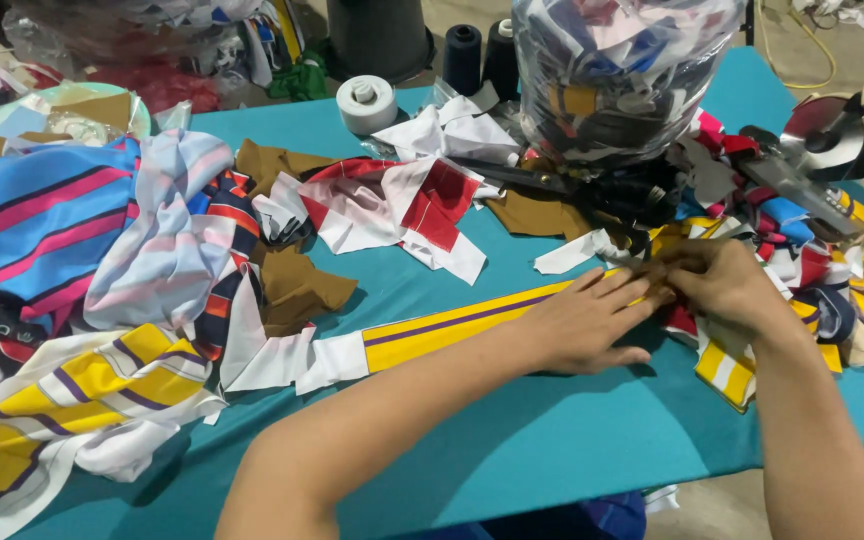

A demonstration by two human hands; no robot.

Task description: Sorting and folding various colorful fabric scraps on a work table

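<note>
Lengthwise, the yellow strip [452,325] ran leftward from the right hand [717,280] pinching its end, the left hand [577,325] pressing flat.

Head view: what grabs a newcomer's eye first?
Both hands at centre right, left hand flat on a long yellow strip with a purple stripe, right hand pinching its far end. Around them, bright fabric scraps heap over the teal table, with a clear bag stuffed with offcuts at top.
</note>
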